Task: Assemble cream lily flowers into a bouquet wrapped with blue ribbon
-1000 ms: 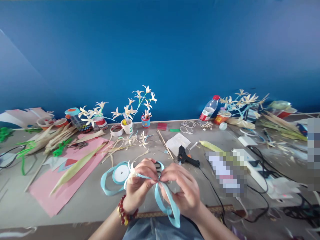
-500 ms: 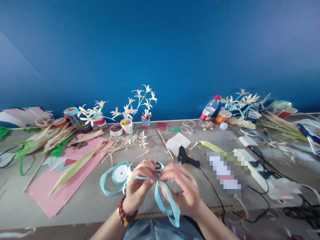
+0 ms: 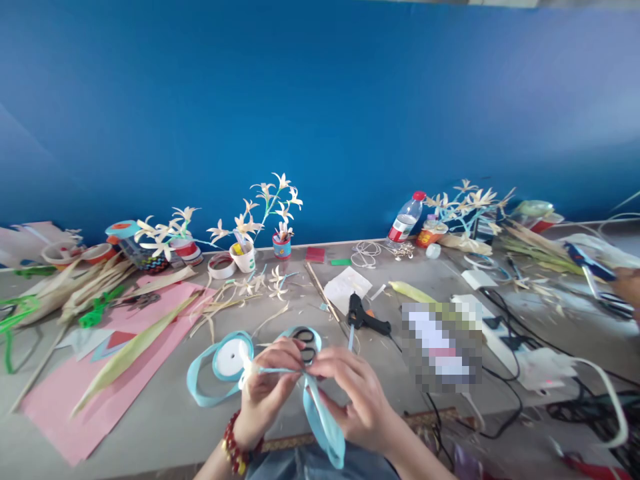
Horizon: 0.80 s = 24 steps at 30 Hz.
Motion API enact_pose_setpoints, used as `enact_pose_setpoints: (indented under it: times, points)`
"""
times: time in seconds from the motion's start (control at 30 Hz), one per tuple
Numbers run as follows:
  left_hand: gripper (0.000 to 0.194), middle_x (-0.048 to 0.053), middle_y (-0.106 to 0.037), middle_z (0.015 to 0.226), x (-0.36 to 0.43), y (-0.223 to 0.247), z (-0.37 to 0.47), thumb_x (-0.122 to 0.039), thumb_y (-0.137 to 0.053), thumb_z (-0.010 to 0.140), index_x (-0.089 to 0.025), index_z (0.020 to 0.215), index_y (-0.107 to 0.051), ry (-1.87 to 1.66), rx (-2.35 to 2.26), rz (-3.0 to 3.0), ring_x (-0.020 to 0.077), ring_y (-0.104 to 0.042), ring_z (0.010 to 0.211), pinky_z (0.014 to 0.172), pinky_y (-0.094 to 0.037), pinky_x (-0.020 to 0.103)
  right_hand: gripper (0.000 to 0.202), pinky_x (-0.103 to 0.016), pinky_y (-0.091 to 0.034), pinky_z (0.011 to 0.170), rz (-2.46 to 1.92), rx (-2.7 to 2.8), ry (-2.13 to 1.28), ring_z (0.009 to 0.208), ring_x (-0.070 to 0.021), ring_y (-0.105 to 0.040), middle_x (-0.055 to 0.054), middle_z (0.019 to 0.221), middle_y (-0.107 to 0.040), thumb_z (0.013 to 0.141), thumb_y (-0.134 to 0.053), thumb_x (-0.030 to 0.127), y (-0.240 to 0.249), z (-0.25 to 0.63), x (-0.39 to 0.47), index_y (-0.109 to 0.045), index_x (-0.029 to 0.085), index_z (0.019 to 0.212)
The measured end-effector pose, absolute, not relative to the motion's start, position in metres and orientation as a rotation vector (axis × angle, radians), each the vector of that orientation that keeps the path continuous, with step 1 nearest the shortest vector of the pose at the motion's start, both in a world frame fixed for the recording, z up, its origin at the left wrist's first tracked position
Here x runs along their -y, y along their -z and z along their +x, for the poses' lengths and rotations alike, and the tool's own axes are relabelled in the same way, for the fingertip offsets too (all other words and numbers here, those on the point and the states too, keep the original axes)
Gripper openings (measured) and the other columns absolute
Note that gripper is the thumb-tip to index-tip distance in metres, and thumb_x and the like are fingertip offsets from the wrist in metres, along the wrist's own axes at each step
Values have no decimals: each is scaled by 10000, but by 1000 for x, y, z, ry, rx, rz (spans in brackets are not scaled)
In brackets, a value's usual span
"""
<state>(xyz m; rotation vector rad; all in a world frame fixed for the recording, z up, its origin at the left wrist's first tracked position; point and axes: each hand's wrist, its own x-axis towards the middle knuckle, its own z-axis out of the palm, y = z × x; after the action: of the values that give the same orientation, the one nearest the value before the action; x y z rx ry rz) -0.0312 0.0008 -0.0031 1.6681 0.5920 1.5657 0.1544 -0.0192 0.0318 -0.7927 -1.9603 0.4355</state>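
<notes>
A light blue ribbon (image 3: 324, 427) is pinched between the fingertips of both hands, held above the table's near edge. My left hand (image 3: 270, 383), with a beaded bracelet on its wrist, is closed on the ribbon, and a white petal-like piece (image 3: 246, 365) shows beside it. Opposite it, my right hand (image 3: 357, 393) is closed on the same ribbon, which hangs below in a folded loop. To the left lies a ribbon spool (image 3: 231, 357) with a loose loop of blue ribbon around it. Just beyond the fingers are black scissors handles (image 3: 306, 341); their blades are hidden.
A black glue gun (image 3: 367, 317) lies ahead on the right, near a white power strip (image 3: 493, 337) with cables. Pink paper (image 3: 90, 400) and a husk leaf (image 3: 135, 357) are at left. Flowers in cups (image 3: 243, 257) and a bottle (image 3: 406, 219) stand along the wall. Another person's hand (image 3: 629, 290) shows at right.
The view has shifted, so the table things appear farther left. The hanging ribbon loop looks narrower, and more of the scissors handles shows. Another person's hand has come into view at right.
</notes>
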Motion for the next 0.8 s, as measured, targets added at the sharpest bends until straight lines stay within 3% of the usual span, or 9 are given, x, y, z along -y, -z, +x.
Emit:
enact_pose_setpoints:
  times: [0.1, 0.23, 0.3, 0.4, 0.5, 0.63, 0.8]
  points:
    - [89, 61, -686, 817, 2, 14, -37, -142, -608, 914, -184, 914, -686, -1577, -639, 1636, 241, -660, 878, 907, -539, 516, 296, -330, -564, 801, -858, 2097, -454, 939, -241, -701, -105, 1022, -732, 865, -609, 152, -12, 170, 19, -611, 211, 1155]
    - [92, 63, -698, 816, 2, 23, -45, -152, -611, 910, -187, 923, -696, -1646, -669, 1576, 236, -663, 848, 880, -556, 519, 153, -326, -540, 722, -1166, 2088, -349, 830, -231, -691, -84, 890, -722, 941, -505, 133, 13, 192, 4, -642, 204, 938]
    - [93, 60, -704, 819, 1, 26, -48, -152, -619, 904, -192, 926, -700, -1669, -683, 1558, 232, -666, 842, 877, -562, 510, 200, -328, -527, 742, -1264, 2105, -296, 823, -223, -677, -79, 869, -712, 983, -473, 162, 18, 192, -8, -643, 201, 885]
    - [99, 52, -709, 824, 1, 29, -53, -143, -622, 899, -198, 920, -702, -1676, -717, 1551, 230, -673, 848, 873, -571, 491, 220, -305, -510, 848, -1311, 2328, -297, 948, -205, -664, -76, 985, -720, 1015, -448, 191, 17, 174, -24, -661, 202, 959]
    - [102, 53, -716, 835, 4, 33, -60, -135, -633, 887, -199, 921, -705, -1708, -749, 1580, 237, -674, 864, 874, -570, 490, 156, -325, -495, 905, -1451, 2599, -247, 1051, -233, -645, -90, 1084, -719, 960, -547, 202, 14, 146, -37, -670, 189, 1056]
    - [86, 62, -727, 828, 12, 41, -71, -131, -645, 877, -190, 893, -705, -1736, -868, 1583, 250, -687, 863, 854, -579, 478, 151, -412, -491, 887, -1526, 2703, -192, 1034, -323, -646, -168, 985, -727, 836, -647, 175, 11, 122, -50, -695, 109, 963]
    - [119, 54, -728, 838, 15, 42, -74, -116, -626, 890, -203, 914, -704, -1745, -855, 1553, 240, -692, 863, 846, -571, 458, 154, -352, -509, 728, -1520, 2841, -194, 934, -314, -702, -170, 898, -754, 790, -645, 137, -4, 121, -64, -712, 106, 925]
